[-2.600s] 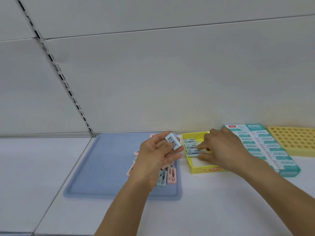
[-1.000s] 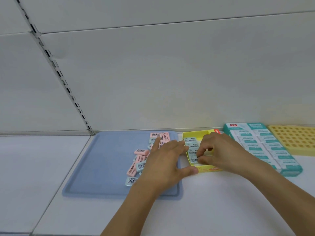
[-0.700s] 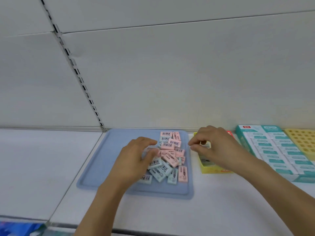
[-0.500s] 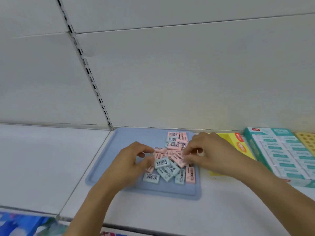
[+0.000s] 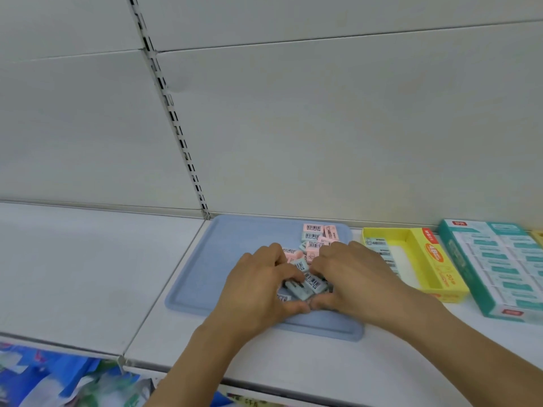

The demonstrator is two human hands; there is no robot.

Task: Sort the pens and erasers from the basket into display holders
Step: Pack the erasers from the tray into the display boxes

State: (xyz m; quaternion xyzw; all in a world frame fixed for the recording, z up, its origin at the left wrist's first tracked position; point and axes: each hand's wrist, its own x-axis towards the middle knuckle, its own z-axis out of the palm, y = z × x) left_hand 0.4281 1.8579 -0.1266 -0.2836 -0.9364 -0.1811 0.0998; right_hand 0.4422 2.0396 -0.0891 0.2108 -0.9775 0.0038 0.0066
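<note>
Both hands have left the yellow display box [image 5: 410, 239] and now cup the eraser pile [image 5: 311, 259] on the blue tray [image 5: 223, 259]; left hand [image 5: 258, 286] and right hand [image 5: 352, 277] curl around mint erasers. Gather same-coloured ones, barcodes aligned.

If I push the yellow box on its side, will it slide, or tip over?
The yellow box is low, long and flat-bottomed, so it probably slides rather than tips. It looks like thin card, mostly unfilled with a few erasers inside, so likely light and easily dented.
</note>
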